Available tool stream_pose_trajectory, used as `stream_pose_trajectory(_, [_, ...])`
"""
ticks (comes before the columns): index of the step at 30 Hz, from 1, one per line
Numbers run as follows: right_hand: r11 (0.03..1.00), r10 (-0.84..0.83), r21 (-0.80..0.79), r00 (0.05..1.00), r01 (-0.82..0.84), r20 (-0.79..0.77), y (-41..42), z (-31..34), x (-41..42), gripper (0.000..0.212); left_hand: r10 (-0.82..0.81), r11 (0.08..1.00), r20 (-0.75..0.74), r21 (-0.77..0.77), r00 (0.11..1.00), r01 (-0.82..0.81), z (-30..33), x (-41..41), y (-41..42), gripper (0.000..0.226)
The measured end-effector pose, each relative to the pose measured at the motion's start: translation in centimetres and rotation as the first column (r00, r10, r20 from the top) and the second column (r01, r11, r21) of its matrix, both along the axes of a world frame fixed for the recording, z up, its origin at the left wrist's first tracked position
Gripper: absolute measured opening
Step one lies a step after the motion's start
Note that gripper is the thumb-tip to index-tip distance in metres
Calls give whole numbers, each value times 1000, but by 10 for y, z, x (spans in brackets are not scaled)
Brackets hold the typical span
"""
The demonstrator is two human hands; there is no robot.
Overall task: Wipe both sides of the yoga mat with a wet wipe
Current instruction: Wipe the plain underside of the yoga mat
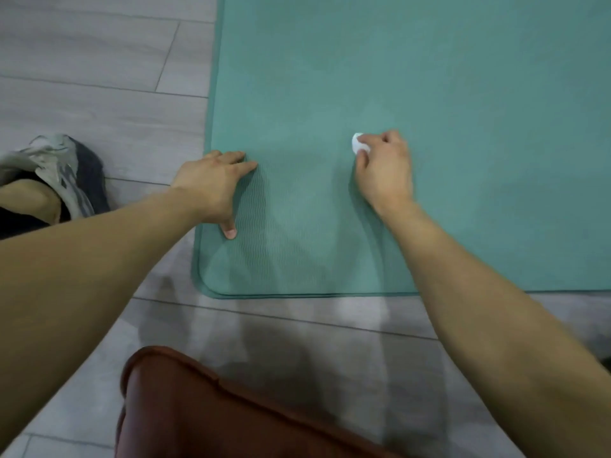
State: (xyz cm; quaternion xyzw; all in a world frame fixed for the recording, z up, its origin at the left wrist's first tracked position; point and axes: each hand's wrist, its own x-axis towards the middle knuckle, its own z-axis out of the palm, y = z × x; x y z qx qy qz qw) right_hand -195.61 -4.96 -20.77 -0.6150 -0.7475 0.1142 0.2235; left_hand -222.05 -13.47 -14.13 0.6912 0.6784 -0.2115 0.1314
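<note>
A teal yoga mat lies flat on a grey plank floor, filling the frame from 12 o'clock round to 3 o'clock, its rounded near corner at about 7 o'clock of centre. The person's left hand rests palm down on the mat just inside its left edge, fingers together and pointing toward 1 o'clock, thumb spread back toward 6 o'clock and pressing the ribbed surface. The right hand sits further in on the mat, at about 3 o'clock from the left hand and well apart from it, curled with its fingers pinching a small bunched white wet wipe that shows at the hand's 11 o'clock side and touches the mat. Both bare forearms reach in from the bottom corners. A grey shoe sits on the floor at 9 o'clock, beside the mat's left edge, and rust-coloured cloth fills the frame at 6 o'clock.
</note>
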Motion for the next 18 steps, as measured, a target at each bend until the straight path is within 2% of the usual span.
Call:
stream_pose_trajectory(1, [995,97,-23,995,-98,-3,-25,2,-14,28,3,1000,1,-8,1000,-3,1,1,1,152])
stream_pose_trajectory(2, [955,292,-53,956,-293,-24,-60,3,-28,25,5,1000,2,-15,1000,-5,1,2,1,153])
stream_pose_trajectory(3, [833,546,-70,836,-549,-50,-101,5,-39,24,7,1000,1,-14,1000,-7,1,3,1,154])
stream_pose_trajectory(4, [670,734,-100,677,-735,-54,-138,10,-46,24,6,1000,-1,-8,1000,-6,1,3,1,154])
stream_pose_trajectory(5, [545,832,-124,553,-829,-36,-155,12,-46,25,1,1000,-2,-3,1000,-1,1,3,1,153])
stream_pose_trajectory(6, [520,850,-116,526,-846,-22,-150,11,-38,25,-3,1000,1,1,1000,3,1,3,1,153])
stream_pose_trajectory(7, [602,795,-99,606,-792,-7,-126,7,-25,24,-2,1000,3,2,1000,2,0,3,1,152])
stream_pose_trajectory(8, [742,670,-53,741,-668,31,-95,3,-8,24,0,1000,3,-2,1000,0,-1,3,1,151])
stream_pose_trajectory(9, [871,491,4,869,-492,63,-62,0,13,25,-2,1000,-1,-10,1000,2,-2,3,1,151])
stream_pose_trajectory(10, [956,283,58,956,-288,78,-32,-3,37,24,-3,1000,-6,-16,1000,3,-3,3,1,152])
stream_pose_trajectory(12, [998,-28,58,999,26,30,2,-9,73,27,-2,1000,-21,-15,1000,2,-4,4,1,153])
stream_pose_trajectory(13, [993,-108,49,994,106,30,-1,-11,72,30,-2,1000,-29,-15,1000,1,-4,5,2,153])
stream_pose_trajectory(14, [993,-113,38,993,112,24,-19,-10,56,31,-6,1000,-34,-16,999,6,-3,6,2,153])
stream_pose_trajectory(15, [999,-36,20,999,36,-18,-45,-10,33,29,-14,1000,-37,-17,999,13,-3,5,3,153])
stream_pose_trajectory(16, [993,121,5,990,-121,-72,-77,-9,7,25,-21,1000,-37,-14,999,20,-2,4,4,154])
stream_pose_trajectory(17, [944,330,3,941,-331,-82,-111,-7,-18,22,-29,1000,-35,-8,999,29,-2,4,6,154])
stream_pose_trajectory(18, [850,524,-21,848,-527,-82,-144,-6,-35,21,-37,999,-36,-3,999,37,-3,3,9,154])
